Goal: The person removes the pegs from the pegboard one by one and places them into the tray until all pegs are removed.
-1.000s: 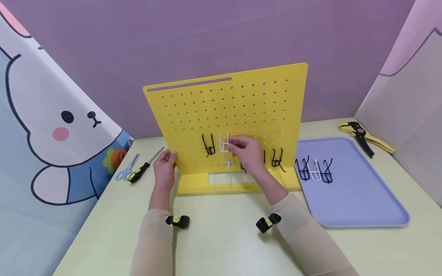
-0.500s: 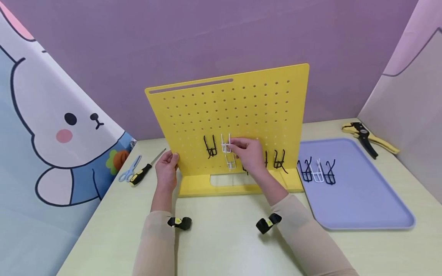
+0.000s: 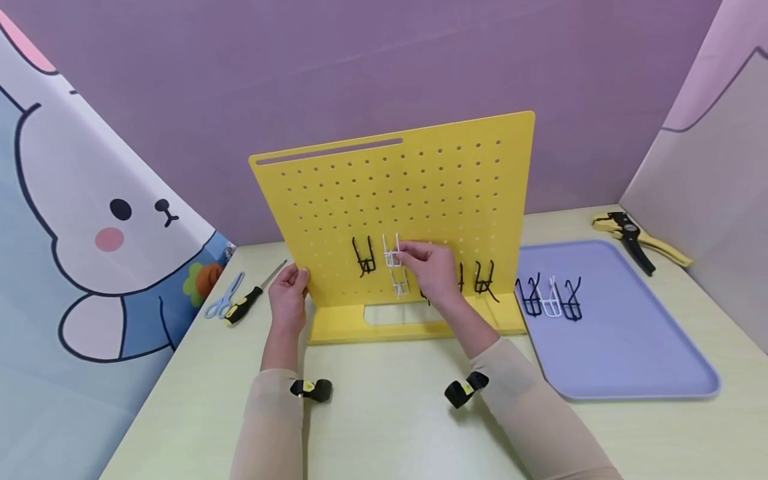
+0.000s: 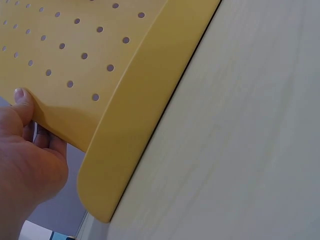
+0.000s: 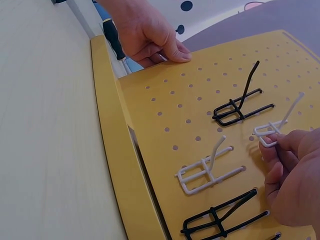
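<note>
A yellow pegboard (image 3: 456,230) stands upright on its base. My left hand (image 3: 288,300) grips its left edge, thumb on the front face and fingers behind. My right hand (image 3: 435,273) pinches a white wire pegboard hook (image 5: 270,126) between thumb and fingers, against the board's face. Just below it, a second white hook (image 5: 196,175) hangs on the board. To the left of the held hook is a black hook (image 3: 363,264). More black hooks hang on the lower right, one at the far end (image 3: 483,283), others partly hidden behind my right hand.
To the right lies a lilac tray (image 3: 630,347) with black hooks (image 3: 571,308) and a white hook (image 3: 551,307) at its left side. Yellow-and-black wire strippers (image 3: 630,230) lie behind it. Blue scissors (image 3: 223,300) and a screwdriver (image 3: 245,305) are on the table's left.
The head view has shifted slightly. Both hands keep their places, the right still pinching the white hook at the same spot on the board.
</note>
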{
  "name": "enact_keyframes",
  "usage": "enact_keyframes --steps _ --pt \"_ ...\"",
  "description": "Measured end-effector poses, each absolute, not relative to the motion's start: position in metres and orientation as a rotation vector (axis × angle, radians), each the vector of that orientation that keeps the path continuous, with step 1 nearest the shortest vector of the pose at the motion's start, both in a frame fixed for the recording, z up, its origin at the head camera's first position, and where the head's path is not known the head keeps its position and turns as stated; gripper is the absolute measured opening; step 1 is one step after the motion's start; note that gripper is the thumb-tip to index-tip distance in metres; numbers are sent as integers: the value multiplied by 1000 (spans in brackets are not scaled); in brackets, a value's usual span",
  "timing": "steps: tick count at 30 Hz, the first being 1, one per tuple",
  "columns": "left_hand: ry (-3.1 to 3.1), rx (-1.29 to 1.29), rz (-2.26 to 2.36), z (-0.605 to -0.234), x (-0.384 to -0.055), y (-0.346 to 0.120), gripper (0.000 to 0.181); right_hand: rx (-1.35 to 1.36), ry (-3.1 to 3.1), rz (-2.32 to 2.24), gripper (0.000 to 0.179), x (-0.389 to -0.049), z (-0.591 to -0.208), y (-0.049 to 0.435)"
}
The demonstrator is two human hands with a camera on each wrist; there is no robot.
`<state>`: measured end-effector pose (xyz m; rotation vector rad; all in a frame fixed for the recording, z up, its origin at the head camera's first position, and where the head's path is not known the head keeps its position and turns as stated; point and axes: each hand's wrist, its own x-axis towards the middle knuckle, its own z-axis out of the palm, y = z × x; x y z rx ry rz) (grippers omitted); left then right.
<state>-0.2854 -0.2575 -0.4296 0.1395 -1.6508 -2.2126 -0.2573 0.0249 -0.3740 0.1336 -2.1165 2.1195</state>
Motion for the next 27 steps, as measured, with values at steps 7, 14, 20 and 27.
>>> enact_keyframes --steps 7,14,20,27 --pt "-1634 98 -2233 -428 -288 -258 15 133 -2086 2152 18 -257 -370 25" --pt "-1611 100 -2263 -426 -288 -254 15 126 -2126 2123 23 -257 -368 28" --pt "-1625 115 -2251 -428 -286 -253 13 141 -2141 2120 21 -258 -369 27" --pt "-1625 126 -2240 -430 -284 -257 13 131 -2158 2114 20 -256 -369 24"
